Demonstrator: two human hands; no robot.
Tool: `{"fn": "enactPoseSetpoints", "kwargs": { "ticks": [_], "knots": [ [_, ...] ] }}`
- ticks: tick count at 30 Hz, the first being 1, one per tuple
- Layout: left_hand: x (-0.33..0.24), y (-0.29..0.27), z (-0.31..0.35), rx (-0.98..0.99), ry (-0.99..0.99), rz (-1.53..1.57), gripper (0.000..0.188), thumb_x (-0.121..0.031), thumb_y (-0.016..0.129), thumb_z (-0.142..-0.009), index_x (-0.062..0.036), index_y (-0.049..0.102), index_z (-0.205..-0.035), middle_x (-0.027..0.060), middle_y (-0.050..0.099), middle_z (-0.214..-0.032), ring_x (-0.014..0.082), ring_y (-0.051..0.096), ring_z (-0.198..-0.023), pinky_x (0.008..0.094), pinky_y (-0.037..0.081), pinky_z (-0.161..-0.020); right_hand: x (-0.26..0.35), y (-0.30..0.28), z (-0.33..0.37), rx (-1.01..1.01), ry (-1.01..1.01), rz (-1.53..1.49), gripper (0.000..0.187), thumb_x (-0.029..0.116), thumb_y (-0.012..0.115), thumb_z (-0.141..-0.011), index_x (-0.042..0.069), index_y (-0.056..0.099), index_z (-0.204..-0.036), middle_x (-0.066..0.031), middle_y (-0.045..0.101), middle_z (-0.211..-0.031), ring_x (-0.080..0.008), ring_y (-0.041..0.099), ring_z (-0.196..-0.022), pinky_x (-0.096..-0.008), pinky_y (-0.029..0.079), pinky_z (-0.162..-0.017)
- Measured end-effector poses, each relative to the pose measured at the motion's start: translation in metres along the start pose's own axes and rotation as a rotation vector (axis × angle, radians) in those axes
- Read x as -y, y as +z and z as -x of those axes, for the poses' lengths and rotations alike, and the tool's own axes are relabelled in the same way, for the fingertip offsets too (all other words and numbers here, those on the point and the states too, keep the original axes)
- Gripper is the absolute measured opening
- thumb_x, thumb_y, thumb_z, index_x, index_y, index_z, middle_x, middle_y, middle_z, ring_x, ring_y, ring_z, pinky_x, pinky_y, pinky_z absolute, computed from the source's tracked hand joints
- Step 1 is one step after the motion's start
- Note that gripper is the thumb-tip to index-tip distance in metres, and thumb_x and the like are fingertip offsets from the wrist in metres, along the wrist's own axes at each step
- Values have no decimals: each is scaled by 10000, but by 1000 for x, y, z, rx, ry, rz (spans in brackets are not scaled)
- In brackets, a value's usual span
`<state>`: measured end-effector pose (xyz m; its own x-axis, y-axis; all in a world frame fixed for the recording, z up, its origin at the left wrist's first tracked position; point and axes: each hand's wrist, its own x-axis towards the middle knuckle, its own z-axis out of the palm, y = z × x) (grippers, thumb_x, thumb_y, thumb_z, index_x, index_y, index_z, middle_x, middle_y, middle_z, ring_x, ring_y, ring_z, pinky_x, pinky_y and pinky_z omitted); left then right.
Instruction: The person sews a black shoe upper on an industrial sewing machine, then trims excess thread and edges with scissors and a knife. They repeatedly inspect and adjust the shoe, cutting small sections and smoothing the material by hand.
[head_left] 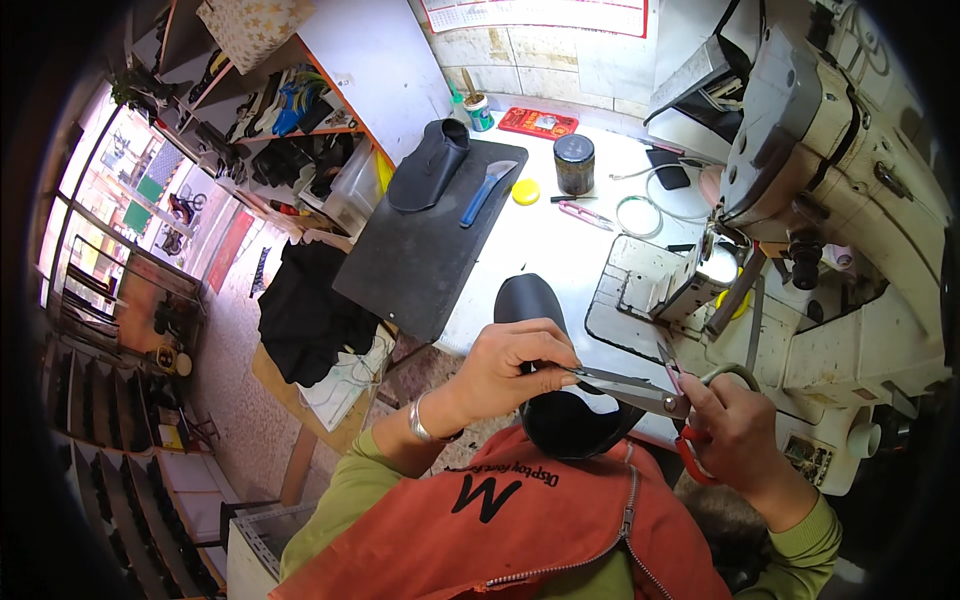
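Note:
My right hand (735, 430) grips a pair of scissors (640, 388) with a red handle loop. The long metal blades point left toward my left hand (520, 365). That hand is closed in a pinch right at the blade tips; what lies between its fingertips is too small to make out. Beneath both hands is a black shoe upper (530, 300), its rounded end on the table and its hollow opening close to my body. My left hand covers its middle.
A black cutting mat (400, 265) carries another black shoe piece (430, 170) and a blue-handled knife (485, 195). Behind stand a dark jar (574, 165), a yellow lid (525, 192) and a red box (538, 122). A sewing machine (800, 170) fills the right side. Black cloth (315, 310) lies at left.

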<state>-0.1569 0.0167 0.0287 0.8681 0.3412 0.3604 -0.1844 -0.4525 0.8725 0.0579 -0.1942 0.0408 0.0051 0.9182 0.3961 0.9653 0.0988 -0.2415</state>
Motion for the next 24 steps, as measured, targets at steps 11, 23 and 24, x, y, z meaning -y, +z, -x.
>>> {"fn": "enactPoseSetpoints", "kwargs": {
  "ticks": [11, 23, 24],
  "knots": [
    [-10, 7, 13, -114, -59, 67, 144, 26, 740, -770, -4, 657, -883, 63, 638, -835, 101, 600, -638, 226, 467, -549, 13, -7, 5, 4, -28, 53, 446, 83, 671, -685, 67, 624, -1128, -59, 473, -692, -230, 513, -528, -352, 406, -444],
    [-14, 16, 24, -235, 163, -55, 160, -8, 766, -748, -2, 664, -871, 100, 660, -848, 153, 629, -674, 249, 485, -578, 16, -18, 6, 38, -87, 27, 504, 119, 701, -661, 58, 605, -1152, -66, 467, -694, -232, 505, -500, -353, 393, -419],
    [-17, 16, 24, -247, 181, -61, 155, -7, 766, -747, 1, 666, -865, 104, 662, -848, 155, 631, -678, 248, 487, -582, 15, -17, 6, 38, -95, 28, 506, 122, 703, -661, 57, 604, -1152, -66, 466, -693, -232, 503, -498, -354, 391, -416]
  ]
}}
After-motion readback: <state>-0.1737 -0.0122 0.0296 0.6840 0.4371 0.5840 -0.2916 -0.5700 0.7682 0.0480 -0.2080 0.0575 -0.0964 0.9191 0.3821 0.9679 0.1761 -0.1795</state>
